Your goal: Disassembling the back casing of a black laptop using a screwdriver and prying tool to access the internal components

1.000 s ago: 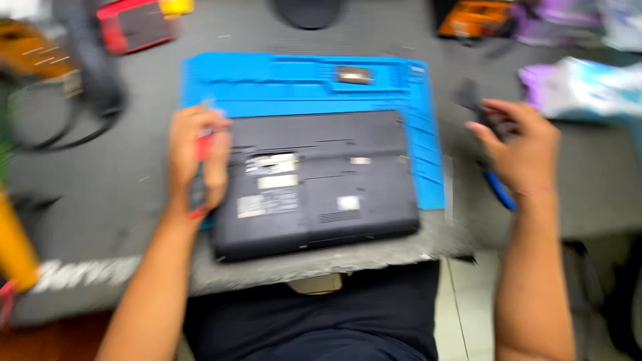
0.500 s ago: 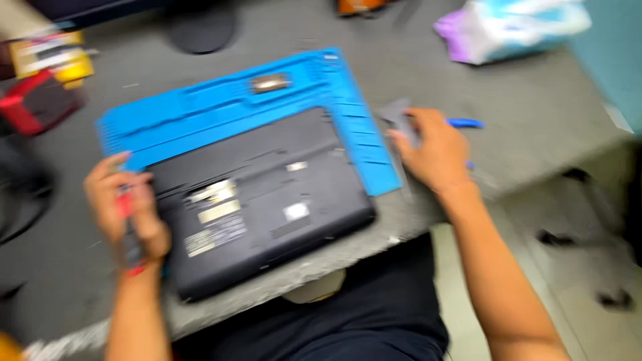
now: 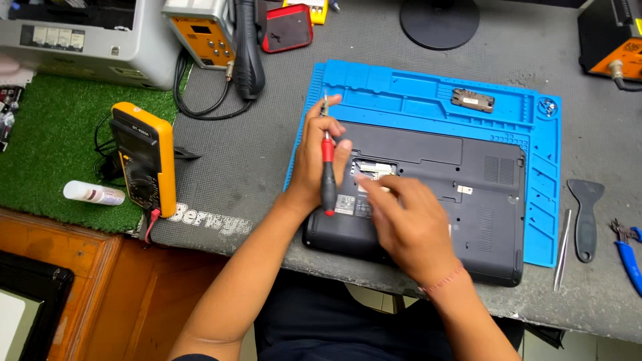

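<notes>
We count one grey work mat (image 3: pixel 254 160) covering the bench, and on it one blue silicone repair mat (image 3: pixel 428 100) with moulded compartments along its far and right edges. One dark laptop (image 3: pixel 468 194) lies upside down on that blue mat, its base facing up and its near edge reaching past the mat toward us. We have two hands at work on it: our left hand (image 3: pixel 313 160) is closed around one red-handled screwdriver (image 3: pixel 327 167), which stands nearly upright over the laptop's left end with its tip pointing away from us, while our right hand (image 3: pixel 408 224) rests over the middle of the base with the fingers bent and the fingertips (image 3: pixel 364 179) touching the opening beside the stickers; we cannot tell whether it pinches anything. To the left there is one patch of green artificial turf (image 3: pixel 47 134), and on its right edge one yellow multimeter (image 3: pixel 144 157) with its leads trailing beside it; one small white tube (image 3: pixel 93 194) lies on the turf just left of the meter. At the far left we see one orange-fronted soldering station (image 3: pixel 200 37) with one black handpiece (image 3: pixel 249 47) hanging beside it. One round black monitor base (image 3: pixel 439 21) sits at the far edge. Right of the blue mat lie one dark plastic pry scraper (image 3: pixel 586 214), one pair of metal tweezers (image 3: pixel 562 247) and one pair of blue-handled pliers (image 3: pixel 628 254). One small grey module (image 3: pixel 473 100) rests in the mat's far tray
</notes>
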